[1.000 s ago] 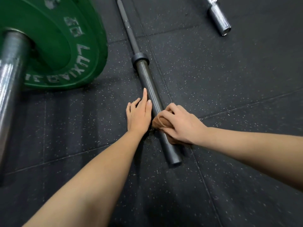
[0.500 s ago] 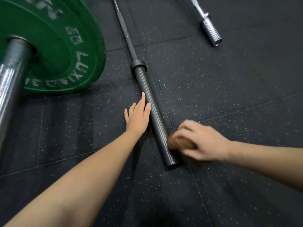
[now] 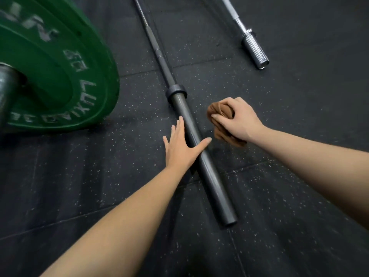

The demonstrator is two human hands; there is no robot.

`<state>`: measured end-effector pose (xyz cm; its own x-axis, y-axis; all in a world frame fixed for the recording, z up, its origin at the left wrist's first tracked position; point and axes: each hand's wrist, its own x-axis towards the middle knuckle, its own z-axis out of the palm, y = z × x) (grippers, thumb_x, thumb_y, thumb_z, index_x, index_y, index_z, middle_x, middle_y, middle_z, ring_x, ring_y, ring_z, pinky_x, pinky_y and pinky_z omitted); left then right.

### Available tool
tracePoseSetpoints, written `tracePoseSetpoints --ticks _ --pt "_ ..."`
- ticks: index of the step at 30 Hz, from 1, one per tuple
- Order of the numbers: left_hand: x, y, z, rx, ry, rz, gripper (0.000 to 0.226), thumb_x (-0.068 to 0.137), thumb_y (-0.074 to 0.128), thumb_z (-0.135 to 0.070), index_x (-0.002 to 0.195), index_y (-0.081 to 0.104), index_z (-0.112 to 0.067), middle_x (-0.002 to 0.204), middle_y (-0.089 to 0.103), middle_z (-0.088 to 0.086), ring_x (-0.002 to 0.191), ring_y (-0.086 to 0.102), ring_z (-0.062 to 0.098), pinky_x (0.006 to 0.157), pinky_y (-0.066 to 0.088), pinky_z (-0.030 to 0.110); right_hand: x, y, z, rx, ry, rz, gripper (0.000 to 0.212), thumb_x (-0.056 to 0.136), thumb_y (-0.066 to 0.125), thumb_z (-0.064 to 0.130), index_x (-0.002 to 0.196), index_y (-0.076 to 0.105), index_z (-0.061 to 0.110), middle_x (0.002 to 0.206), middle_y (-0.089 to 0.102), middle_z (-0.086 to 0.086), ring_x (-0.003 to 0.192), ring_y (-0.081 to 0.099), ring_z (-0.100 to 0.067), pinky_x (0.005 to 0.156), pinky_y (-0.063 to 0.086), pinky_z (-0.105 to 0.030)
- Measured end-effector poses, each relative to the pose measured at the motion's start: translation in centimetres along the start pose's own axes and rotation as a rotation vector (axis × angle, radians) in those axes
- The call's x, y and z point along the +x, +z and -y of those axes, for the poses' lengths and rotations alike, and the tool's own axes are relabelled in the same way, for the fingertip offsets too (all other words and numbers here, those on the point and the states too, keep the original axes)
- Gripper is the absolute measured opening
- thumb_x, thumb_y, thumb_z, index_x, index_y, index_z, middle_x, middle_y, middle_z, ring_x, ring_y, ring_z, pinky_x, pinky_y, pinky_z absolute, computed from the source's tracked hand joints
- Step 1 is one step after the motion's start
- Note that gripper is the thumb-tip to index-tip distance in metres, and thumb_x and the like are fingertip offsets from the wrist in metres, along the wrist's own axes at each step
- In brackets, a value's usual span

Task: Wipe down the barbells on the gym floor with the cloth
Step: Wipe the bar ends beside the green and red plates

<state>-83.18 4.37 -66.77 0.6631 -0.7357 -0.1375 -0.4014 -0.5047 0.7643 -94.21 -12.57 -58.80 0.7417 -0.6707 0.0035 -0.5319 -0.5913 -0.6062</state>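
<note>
The dark barbell [image 3: 212, 184] lies on the floor [image 3: 299, 148] between the hands. Its long axis runs away from the person and its sleeve end points back toward them. The left hand [image 3: 179, 146] rests flat on the sleeve with straight fingers. The right hand [image 3: 239, 120] clutches the brown cloth [image 3: 218, 111] just right of the sleeve, apart from it.

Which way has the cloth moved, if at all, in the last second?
Yes. The cloth, gripped in the right hand, has come off the dark bar's sleeve and is now right of it, nearer the collar.
</note>
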Motion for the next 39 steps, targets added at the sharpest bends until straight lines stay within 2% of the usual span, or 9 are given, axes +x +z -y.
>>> tracePoseSetpoints --ticks 4,8,13,17,25,27,30,33,39 --pt "0.5 0.4 0.9 -0.097 0.030 -0.025 0.087 0.095 0.031 -0.076 0.164 0.012 -0.029 0.169 0.010 -0.016 0.155 -0.002 0.001 0.127 -0.007 0.047 4.7 1.5 1.1 0.011 -0.050 0.006 0.035 0.090 0.072 0.041 0.121 0.062 0.027 0.115 0.057 -0.001 0.103 0.053 -0.014 0.090 0.037 -0.025" --pt "1.7 -1.0 3.7 0.070 0.172 -0.013 0.057 0.109 0.033 -0.046 0.163 0.018 -0.034 0.168 0.015 -0.018 0.156 0.000 0.003 0.128 0.000 0.045 9.5 2.9 2.3 0.045 -0.090 0.002 0.036 0.092 0.071 0.037 0.124 0.058 0.025 0.122 0.058 0.001 0.112 0.055 -0.020 0.095 0.040 -0.027" --pt "2.1 -1.1 5.3 0.291 0.243 -0.074 0.055 0.110 0.026 -0.044 0.162 0.014 -0.036 0.169 0.015 -0.011 0.157 0.003 0.007 0.129 0.003 0.041 13.8 7.4 4.7 -0.132 -0.230 0.169 0.032 0.097 0.063 0.041 0.128 0.061 0.033 0.132 0.054 0.001 0.122 0.049 -0.030 0.105 0.043 -0.043" --pt "2.2 -1.0 5.3 0.308 0.222 -0.099 0.054 0.109 0.028 -0.046 0.161 0.017 -0.041 0.169 0.020 0.001 0.157 0.011 0.017 0.129 0.004 0.038 14.4 8.5 4.8 -0.207 -0.275 0.154 0.037 0.095 0.066 0.046 0.129 0.064 0.033 0.129 0.046 -0.002 0.120 0.042 -0.030 0.104 0.044 -0.049" --pt "2.0 -1.1 4.7 0.335 0.191 -0.074 0.055 0.107 0.029 -0.054 0.159 0.012 -0.050 0.169 0.019 0.000 0.156 0.010 0.019 0.128 0.007 0.040 9.7 6.2 3.1 -0.162 -0.375 0.201 0.031 0.094 0.071 0.035 0.124 0.069 0.029 0.126 0.052 0.001 0.105 0.040 -0.022 0.104 0.039 -0.039" --pt "1.7 -1.1 4.8 0.250 0.166 -0.123 0.054 0.104 0.041 -0.056 0.155 0.029 -0.043 0.165 0.025 0.001 0.151 0.018 0.020 0.125 0.022 0.039 7.2 5.6 2.5 -0.134 -0.389 0.227 0.029 0.094 0.071 0.033 0.122 0.070 0.032 0.123 0.052 0.005 0.104 0.042 -0.023 0.100 0.037 -0.032" --pt "1.6 -0.9 5.2 0.130 0.128 -0.251 0.052 0.095 0.061 -0.054 0.129 0.047 -0.017 0.149 0.040 0.002 0.138 0.035 0.021 0.107 0.043 0.040 3.9 5.3 1.8 -0.118 -0.372 0.239 0.029 0.094 0.071 0.033 0.122 0.070 0.031 0.121 0.051 0.010 0.102 0.042 -0.021 0.097 0.036 -0.029" --pt "1.7 -0.8 5.3 0.151 0.138 -0.253 0.052 0.094 0.062 -0.055 0.125 0.047 -0.016 0.145 0.041 0.002 0.134 0.037 0.020 0.104 0.044 0.038 4.1 5.1 1.9 -0.168 -0.365 0.238 0.029 0.094 0.069 0.033 0.123 0.069 0.031 0.124 0.052 0.008 0.104 0.042 -0.021 0.094 0.035 -0.028" --pt "1.9 -0.9 5.1 0.166 0.150 -0.229 0.052 0.094 0.059 -0.059 0.125 0.048 -0.019 0.134 0.047 -0.004 0.126 0.041 0.015 0.105 0.044 0.038 11.8 8.2 4.2 -0.279 -0.281 0.124 0.022 0.095 0.065 0.033 0.117 0.070 0.032 0.121 0.051 0.002 0.097 0.034 -0.022 0.097 0.045 -0.048"
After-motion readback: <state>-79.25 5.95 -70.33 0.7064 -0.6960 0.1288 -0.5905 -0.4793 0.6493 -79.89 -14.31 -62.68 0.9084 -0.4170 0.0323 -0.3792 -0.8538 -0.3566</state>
